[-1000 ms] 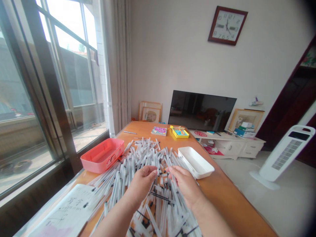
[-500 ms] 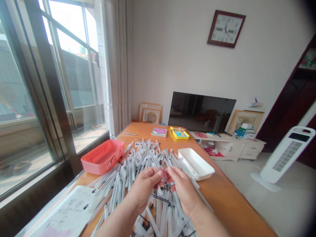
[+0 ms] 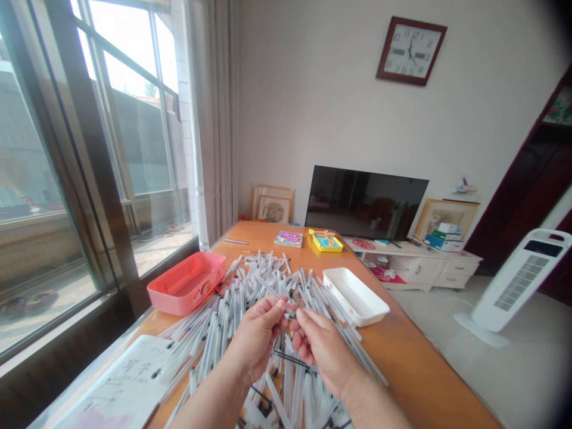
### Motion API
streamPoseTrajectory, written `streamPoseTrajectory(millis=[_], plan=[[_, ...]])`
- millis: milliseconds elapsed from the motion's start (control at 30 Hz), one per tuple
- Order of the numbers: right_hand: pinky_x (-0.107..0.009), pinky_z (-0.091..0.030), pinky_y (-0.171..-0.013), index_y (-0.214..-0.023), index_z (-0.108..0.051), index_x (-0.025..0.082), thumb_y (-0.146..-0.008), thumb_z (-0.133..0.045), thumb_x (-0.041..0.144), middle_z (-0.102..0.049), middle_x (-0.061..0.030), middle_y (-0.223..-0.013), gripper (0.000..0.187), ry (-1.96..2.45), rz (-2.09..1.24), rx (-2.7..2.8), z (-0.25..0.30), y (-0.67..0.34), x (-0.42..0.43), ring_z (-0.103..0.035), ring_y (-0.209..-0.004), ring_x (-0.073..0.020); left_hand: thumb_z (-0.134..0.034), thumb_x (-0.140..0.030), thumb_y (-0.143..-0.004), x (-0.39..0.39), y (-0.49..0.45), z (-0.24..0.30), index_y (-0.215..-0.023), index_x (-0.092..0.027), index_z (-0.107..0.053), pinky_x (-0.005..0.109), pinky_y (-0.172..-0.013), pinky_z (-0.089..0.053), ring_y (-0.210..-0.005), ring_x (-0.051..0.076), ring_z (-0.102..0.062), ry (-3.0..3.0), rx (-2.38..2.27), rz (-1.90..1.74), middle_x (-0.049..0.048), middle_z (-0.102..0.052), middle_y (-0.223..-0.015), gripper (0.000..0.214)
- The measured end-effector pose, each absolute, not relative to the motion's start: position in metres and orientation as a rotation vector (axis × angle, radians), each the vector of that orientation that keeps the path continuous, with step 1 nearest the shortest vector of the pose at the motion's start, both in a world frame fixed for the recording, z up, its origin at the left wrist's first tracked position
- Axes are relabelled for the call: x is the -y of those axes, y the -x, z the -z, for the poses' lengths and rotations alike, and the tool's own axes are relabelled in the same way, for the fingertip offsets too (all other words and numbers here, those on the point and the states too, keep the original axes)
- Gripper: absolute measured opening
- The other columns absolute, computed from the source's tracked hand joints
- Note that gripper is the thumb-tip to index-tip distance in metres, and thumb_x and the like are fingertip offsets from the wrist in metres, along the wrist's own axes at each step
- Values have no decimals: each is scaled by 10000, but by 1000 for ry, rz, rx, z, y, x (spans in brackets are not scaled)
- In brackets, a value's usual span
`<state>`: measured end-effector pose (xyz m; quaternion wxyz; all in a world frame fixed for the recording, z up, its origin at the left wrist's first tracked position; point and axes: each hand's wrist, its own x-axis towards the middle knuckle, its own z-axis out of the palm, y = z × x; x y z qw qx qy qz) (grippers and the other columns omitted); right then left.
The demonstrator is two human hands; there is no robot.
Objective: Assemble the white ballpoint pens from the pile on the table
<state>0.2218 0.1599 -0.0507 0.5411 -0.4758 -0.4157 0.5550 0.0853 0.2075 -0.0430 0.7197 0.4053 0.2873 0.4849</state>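
Observation:
In the head view, my left hand [image 3: 263, 325] is closed, with thumb and fingers pinching a slim translucent pen [image 3: 270, 290] that slants up to the left. Close beside it, my right hand [image 3: 315, 333] has its thumb and forefinger pressed together near the pen's lower end. Whatever lies between those right fingertips is too small to make out. Under and around both hands spreads a large heap of translucent pens [image 3: 218, 322], many with black ends. Some darker, thin black sticks [image 3: 292, 357] lie among them below my hands.
A red plastic basket [image 3: 179, 301] stands left of the heap, a white tray [image 3: 353, 298] right of it. An open booklet [image 3: 129, 375] lies front left on the wooden table [image 3: 415, 357]. At the far end are a small book [image 3: 288, 239], a yellow box [image 3: 328, 244] and a pen [image 3: 236, 242].
A slanted pen now shows above my left hand's fingertips, where none stood out before. My hands have parted slightly, and the right fingers have curled in more.

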Motion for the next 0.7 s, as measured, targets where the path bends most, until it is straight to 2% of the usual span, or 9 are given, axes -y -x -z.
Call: streamPoseTrajectory(millis=[233,367,433,567,700], plan=[[-167,-309,-463,-817,-597,151,-896,-616,520,-600,2,-680,377,1095,-1246,1006,50,-220,-159,-484,-543,-70,-810,-376,-732,-207,-86,41,-877,-156,-703,213,-619,-429,-626,79,-527,-847,-607,-1083,45,-683,-894,284],[-175,-364,-505,-862,-601,164,-867,-682,449,-621,4,-721,297,1133,-1077,1107,48,-221,-159,-505,-584,-80,-791,-371,-759,-207,-87,43,-866,-147,-694,192,-601,-409,-620,66,-519,-834,-608,-1086,38,-678,-874,267],[-177,-351,-479,-889,-604,168,-868,-670,480,-630,-2,-742,319,1139,-1082,1099,48,-221,-159,-500,-565,-81,-771,-365,-784,-207,-87,44,-864,-147,-689,189,-606,-404,-626,66,-521,-845,-603,-1085,36,-675,-868,246],[-184,-294,-415,-906,-636,145,-915,-518,614,-661,-52,-764,483,1181,-1214,1070,48,-221,-160,-530,-539,-99,-763,-380,-789,-207,-87,44,-865,-156,-691,204,-598,-399,-615,79,-521,-868,-595,-1068,31,-667,-833,247],[-176,-325,-431,-831,-613,155,-872,-609,584,-638,-13,-711,431,1223,-1147,1131,47,-221,-160,-515,-530,-85,-773,-401,-773,-207,-88,46,-877,-157,-705,207,-602,-401,-615,82,-503,-898,-627,-1079,28,-655,-809,275]])
